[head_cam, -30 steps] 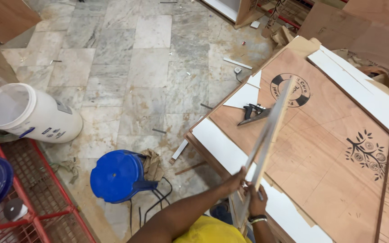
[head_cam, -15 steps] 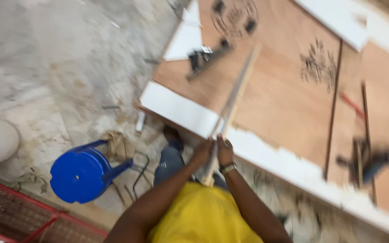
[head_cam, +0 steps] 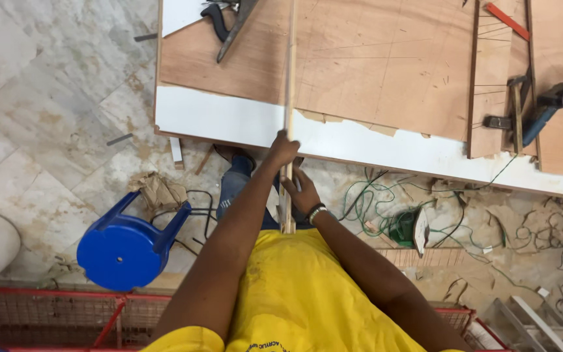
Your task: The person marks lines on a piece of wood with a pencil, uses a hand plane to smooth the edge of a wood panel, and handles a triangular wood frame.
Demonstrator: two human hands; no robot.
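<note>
Head view: left hand (head_cam: 283,148) and right hand (head_cam: 303,192), fingers clenched, grasp wooden strip (head_cam: 289,78), arms outstretched.

A long, thin strip (head_cam: 289,78) of pale wood runs nearly straight up the frame, from the top edge just left of centre down to about the middle. It lies across the brown board (head_cam: 373,72) and its white edge, its near end past that edge, gripped by the left hand (head_cam: 283,148) and right hand (head_cam: 302,189)
</note>
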